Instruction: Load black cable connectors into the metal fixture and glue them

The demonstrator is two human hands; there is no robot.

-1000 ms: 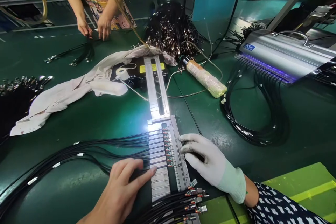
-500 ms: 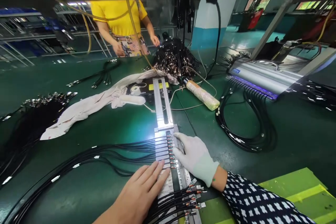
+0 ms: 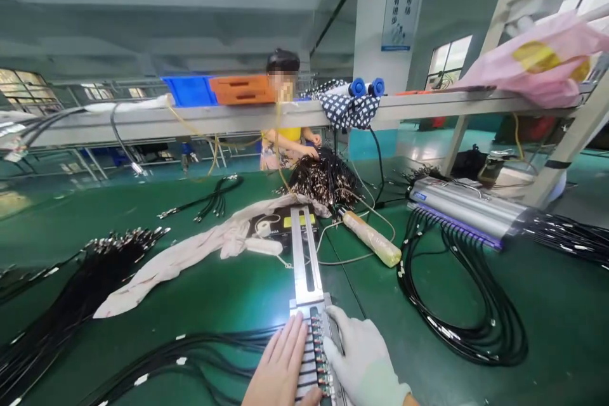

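Note:
A long metal wire fixture (image 3: 308, 279) lies on the green table in front of me. Black cables (image 3: 200, 346) run into it from the left, their stripped ends (image 3: 318, 336) lined up in a row of slots. My left hand (image 3: 280, 361) is bare and lies flat, fingers stretched out, over the cables on the fixture's left side. In a white glove, my right hand (image 3: 364, 355) grips the fixture's right edge, thumb and index finger on a metal bar beside the cable ends. The lower part of the fixture is out of view.
White cloth (image 3: 190, 260), a wrapped handle tool (image 3: 371, 238) and a black box (image 3: 273, 228) lie ahead. Cable bundles (image 3: 90, 279) sit left; a silver machine (image 3: 466, 209) with looped cables stands right. A co-worker (image 3: 285, 139) is behind a cable heap (image 3: 326, 177), under a shelf rail (image 3: 228, 127).
The view has tilted up, showing the shelf and bins. My left hand has moved forward along the fixture, over the cables. My right hand keeps its place at the fixture's edge.

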